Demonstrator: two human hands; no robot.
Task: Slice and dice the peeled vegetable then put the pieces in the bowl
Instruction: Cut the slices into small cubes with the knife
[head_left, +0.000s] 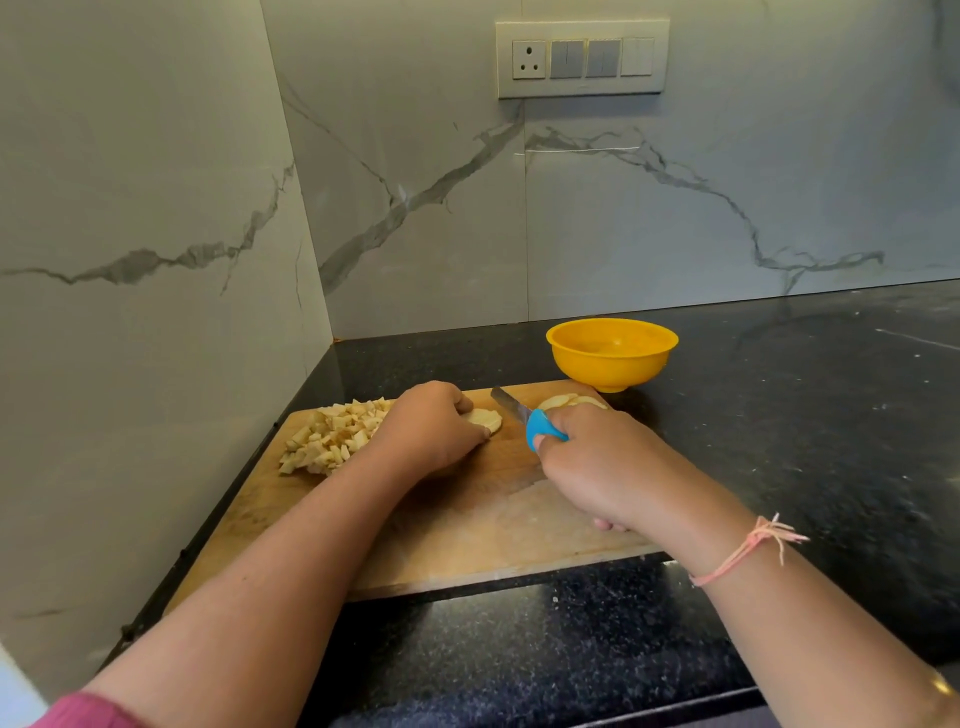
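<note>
**Fig. 1. Dicing station in a counter corner, head view**

We see two marble walls (156, 208) meeting at the far left, closing off a black speckled counter (779, 415). The counter lies open to the right of the work and along its near edge. A wooden cutting board (467, 530) sits against the left wall, its near edge set back from the counter's front.

The right hand (597, 462) is closed around the blue handle of a knife (524, 421), whose blade points away and to the left, above the board's far half. The left hand (431, 428) is curled over a round slice (485, 420) and holds it down just left of the blade.

A yellow bowl (597, 371) stands just beyond the board's far right corner, and we see no pieces in it. The diced pieces (332, 434) are heaped at the board's far left, beside the left wrist. More uncut slices (569, 401) lie at the far right edge, partly hidden behind the right hand.
</note>
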